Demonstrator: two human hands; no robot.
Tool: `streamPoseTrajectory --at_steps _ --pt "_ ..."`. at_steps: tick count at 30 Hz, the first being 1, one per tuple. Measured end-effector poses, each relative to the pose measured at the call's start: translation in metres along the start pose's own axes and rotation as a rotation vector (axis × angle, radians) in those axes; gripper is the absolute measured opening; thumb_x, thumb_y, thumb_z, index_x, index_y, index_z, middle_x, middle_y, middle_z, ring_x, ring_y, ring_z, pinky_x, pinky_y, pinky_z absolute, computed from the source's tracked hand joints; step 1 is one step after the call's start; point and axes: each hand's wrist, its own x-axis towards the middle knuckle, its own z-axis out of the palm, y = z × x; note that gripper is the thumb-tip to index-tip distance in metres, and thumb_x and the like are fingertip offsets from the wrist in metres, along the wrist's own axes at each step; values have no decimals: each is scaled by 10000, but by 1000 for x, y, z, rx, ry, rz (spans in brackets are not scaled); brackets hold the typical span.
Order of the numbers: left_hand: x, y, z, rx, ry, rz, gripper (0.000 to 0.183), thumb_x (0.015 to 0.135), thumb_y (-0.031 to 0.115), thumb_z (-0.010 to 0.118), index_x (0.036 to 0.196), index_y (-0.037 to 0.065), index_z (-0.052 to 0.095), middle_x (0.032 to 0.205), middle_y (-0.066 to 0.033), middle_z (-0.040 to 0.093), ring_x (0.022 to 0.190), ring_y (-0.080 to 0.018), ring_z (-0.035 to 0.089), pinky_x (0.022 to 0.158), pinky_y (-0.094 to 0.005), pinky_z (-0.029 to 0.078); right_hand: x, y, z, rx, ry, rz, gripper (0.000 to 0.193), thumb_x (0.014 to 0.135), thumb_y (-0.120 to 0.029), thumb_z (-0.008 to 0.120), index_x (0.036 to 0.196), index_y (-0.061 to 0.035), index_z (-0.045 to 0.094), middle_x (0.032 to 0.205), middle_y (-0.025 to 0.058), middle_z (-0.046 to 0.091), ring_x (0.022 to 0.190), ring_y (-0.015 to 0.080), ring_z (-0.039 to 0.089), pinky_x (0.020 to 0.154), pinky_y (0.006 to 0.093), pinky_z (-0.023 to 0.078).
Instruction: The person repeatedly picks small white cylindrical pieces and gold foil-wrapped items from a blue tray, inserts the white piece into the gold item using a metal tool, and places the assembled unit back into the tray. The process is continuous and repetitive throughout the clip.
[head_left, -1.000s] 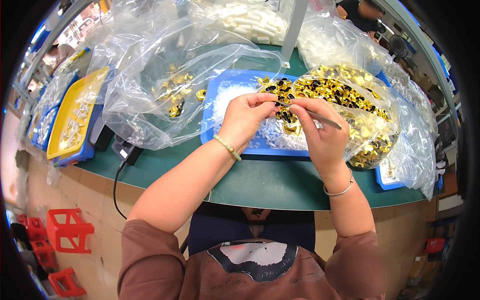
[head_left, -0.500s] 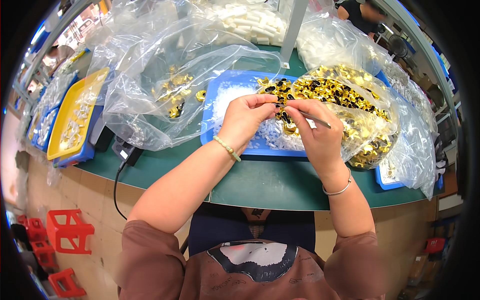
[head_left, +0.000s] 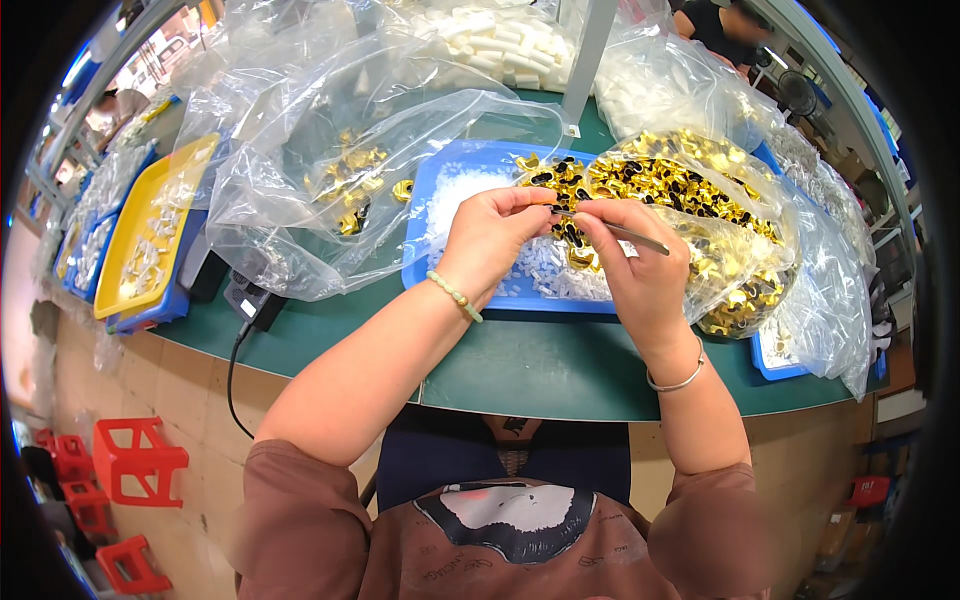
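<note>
Green tabletop runs as a strip between the near wall of the blue tray and the table's front edge, which looks curved from here; this strip, beneath the forearms, is the open room nearest the person. Above the tray, the slender metal tool lies with its long axis slanting from upper left to lower right: the narrow end points at the left fingertips, the other end emerges past the right hand, toward the right and slightly toward the body. The right hand grips the tool between thumb and fingers. The left hand is closed in a pinch at the tool's tip; what sits in it is too small to make out. Below both hands, the tray holds small white pieces and, at its far right, shiny gold pieces. A clear bag of gold pieces crowds the tray's right side, just beside the right hand. Another clear bag sprawls along the left side. Behind, a grey post stands near white cylinders. At far left rests a yellow tray; near it, a black device trails its cable over the edge.
</note>
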Motion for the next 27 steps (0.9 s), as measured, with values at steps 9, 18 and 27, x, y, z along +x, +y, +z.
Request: streamPoseTrajectory --at_steps 9,18,27 --pt "-2 3 2 6 10 -1 329 886 67 637 1174 -89 609 1057 -114 673 910 -143 640 854 -256 518 0 -1 1 4 12 -24 97 812 -52 732 896 -36 686 828 97 686 714 251 658 626 315 510" --pt "1 -1 2 -56 23 -5 249 857 29 635 1088 -63 655 945 -101 698 812 -122 648 760 -237 531 1 -2 1 -92 -20 -135 113 803 -41 735 901 -33 679 826 103 680 710 266 655 616 327 513" --pt "-1 2 -1 -31 -31 -44 328 903 81 623 1186 -84 605 1049 -105 672 908 -131 641 860 -242 518 0 2 -2 3 33 -38 117 804 -34 733 912 -28 686 847 107 689 739 260 667 641 316 521"
